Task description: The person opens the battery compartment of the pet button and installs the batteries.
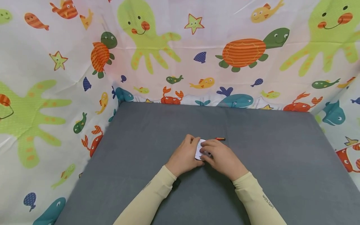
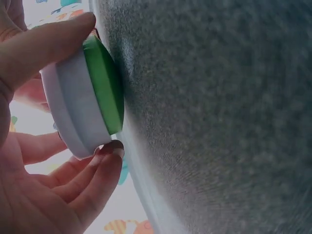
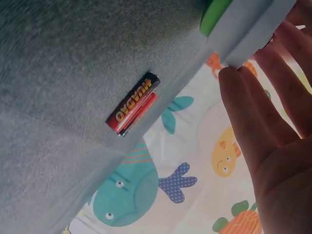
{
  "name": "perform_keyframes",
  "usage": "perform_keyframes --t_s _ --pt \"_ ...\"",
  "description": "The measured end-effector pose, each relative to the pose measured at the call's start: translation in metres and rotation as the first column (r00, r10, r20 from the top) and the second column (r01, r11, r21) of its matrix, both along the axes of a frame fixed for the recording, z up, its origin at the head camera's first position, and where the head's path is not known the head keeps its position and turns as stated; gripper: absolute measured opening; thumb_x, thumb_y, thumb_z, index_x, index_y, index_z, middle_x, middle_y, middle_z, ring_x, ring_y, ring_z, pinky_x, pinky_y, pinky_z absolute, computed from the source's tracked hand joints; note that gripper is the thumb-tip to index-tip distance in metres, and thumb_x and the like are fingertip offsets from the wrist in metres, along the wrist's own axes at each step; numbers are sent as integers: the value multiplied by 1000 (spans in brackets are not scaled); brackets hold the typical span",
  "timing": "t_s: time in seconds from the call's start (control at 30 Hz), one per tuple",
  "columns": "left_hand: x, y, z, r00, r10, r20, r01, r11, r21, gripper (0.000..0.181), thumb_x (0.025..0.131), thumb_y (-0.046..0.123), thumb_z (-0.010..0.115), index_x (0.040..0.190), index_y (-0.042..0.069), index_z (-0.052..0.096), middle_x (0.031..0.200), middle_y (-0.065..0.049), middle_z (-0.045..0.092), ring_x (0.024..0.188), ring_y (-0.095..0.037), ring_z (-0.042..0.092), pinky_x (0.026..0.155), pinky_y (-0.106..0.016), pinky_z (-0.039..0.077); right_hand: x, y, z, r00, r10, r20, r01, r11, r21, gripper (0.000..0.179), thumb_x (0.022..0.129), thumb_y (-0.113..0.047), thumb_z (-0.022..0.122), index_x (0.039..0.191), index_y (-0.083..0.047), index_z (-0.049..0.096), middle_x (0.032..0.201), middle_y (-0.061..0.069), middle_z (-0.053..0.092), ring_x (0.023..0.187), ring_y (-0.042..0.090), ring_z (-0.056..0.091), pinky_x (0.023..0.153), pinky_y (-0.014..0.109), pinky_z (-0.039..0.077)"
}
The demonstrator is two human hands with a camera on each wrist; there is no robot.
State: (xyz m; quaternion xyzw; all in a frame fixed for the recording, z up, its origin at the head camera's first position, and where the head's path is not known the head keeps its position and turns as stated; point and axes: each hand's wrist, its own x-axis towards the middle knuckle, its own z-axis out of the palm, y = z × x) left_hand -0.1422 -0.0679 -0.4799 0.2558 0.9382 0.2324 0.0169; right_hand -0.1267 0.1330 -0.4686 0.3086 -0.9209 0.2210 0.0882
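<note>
Between both hands is a small rounded white-and-green device [image 2: 75, 100], its white upper part marked with dots in the head view and its green side close over the grey table. My left hand [image 1: 184, 156] grips its left side, thumb at the near end and fingers at the far end. From the right, my right hand [image 1: 220, 156] reaches over it, with bent fingers and thumb on its top and edge. Part of the device's face is hidden under those fingers. Just beyond the right hand lie red-and-black batteries [image 3: 132, 104], side by side.
A grey cloth-covered table [image 1: 135, 131] spreads around the hands. White fabric printed with sea animals [image 1: 166, 40] rises along its back and both sides.
</note>
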Motion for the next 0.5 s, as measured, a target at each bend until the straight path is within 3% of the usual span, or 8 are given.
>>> perform_keyframes --t_s 0.2,0.5 --pt "-3 -4 4 999 -18 49 15 999 52 90 85 41 91 157 6 50 142 -12 53 116 -22 60 98 -37 58 1 -1 1 999 -9 -31 10 1000 23 29 88 -20 92 113 -9 83 129 8 77 124 27 71 100 46 61" --pt "-4 -6 5 997 -14 72 14 1000 1 94 86 46 90 160 7 48 142 -12 57 119 -24 58 101 -40 57 0 -3 -1 997 17 -80 -13 999 50 28 85 -19 95 110 -11 85 126 7 78 122 26 72 96 45 63"
